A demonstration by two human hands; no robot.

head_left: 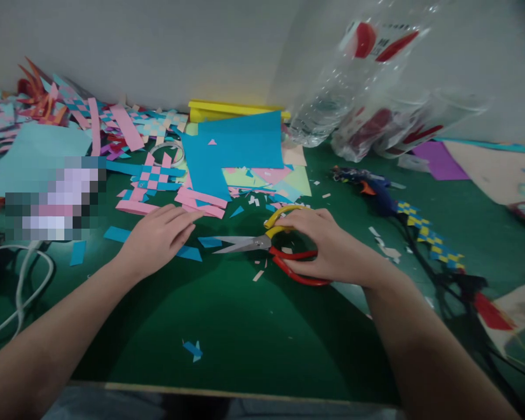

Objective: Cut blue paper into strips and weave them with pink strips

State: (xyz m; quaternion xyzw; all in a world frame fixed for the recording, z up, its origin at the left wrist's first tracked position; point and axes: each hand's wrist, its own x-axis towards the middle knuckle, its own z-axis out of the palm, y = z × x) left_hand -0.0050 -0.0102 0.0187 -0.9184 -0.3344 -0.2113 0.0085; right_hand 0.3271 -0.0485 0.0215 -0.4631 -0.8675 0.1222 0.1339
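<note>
My right hand (332, 242) grips a pair of scissors (261, 242) with one yellow and one red handle. The blades point left, slightly parted, above the green tabletop. A small blue paper piece (209, 242) lies by the upper blade. My left hand (161, 236) is stretched out with its fingertips beside several pink paper strips (203, 203); I see nothing held in it. Blue strips (188, 253) lie under and next to that hand. Just beyond it is a woven pink-and-blue paper piece (154, 175) with loose strip ends.
Blue paper (245, 146) lies at the back before a yellow tray (236, 109). A plastic bottle (321, 111) and wrapped cups (402, 125) stand at back right. A cable (21, 286) and a blurred-out phone-like object (65, 201) are at left. Paper scraps litter the table.
</note>
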